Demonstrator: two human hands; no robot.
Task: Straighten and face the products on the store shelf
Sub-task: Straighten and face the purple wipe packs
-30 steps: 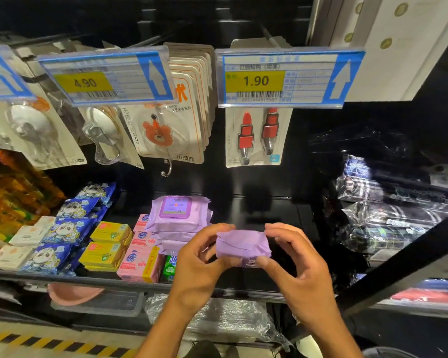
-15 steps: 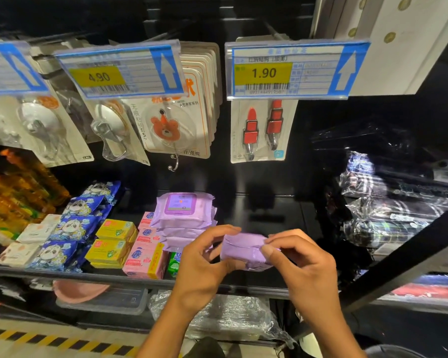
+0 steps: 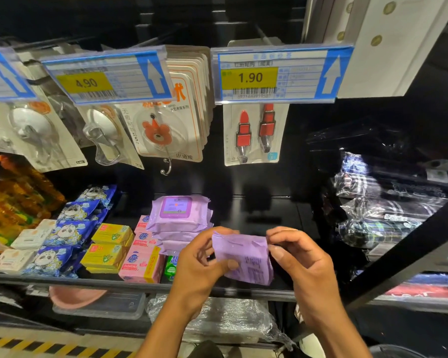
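- The left hand point(image 3: 202, 262) pinches the left end of a purple pack point(image 3: 243, 257), thumb on the near face and fingers curled behind its upper corner.
- The right hand point(image 3: 305, 267) pinches the opposite end at the top right corner, so the pack is held between the two hands in the air in front of the shelf point(image 3: 88, 282), not resting on it.
- The pack's top edge runs across from hand to hand. The face turned toward the camera carries small print (most likely the back, though the print is too small to read).
- The stack of purple packs point(image 3: 179, 215) sits up and to the left of the held pack, beyond the left hand. Its top pack lies flat with the lidded label up and its long side across the shelf front.
- The left hand is the nearer one to that stack; the right hand is closer to the bare shelf floor point(image 3: 264, 215) just right of the stack.
- My reading: the pack needs turning label-up, with its long side kept across, then carrying left and away onto the stack or beside it.
- The pink soap boxes point(image 3: 142, 264) stand just in front of the stack, touching its lower packs, so a low approach could nudge them.
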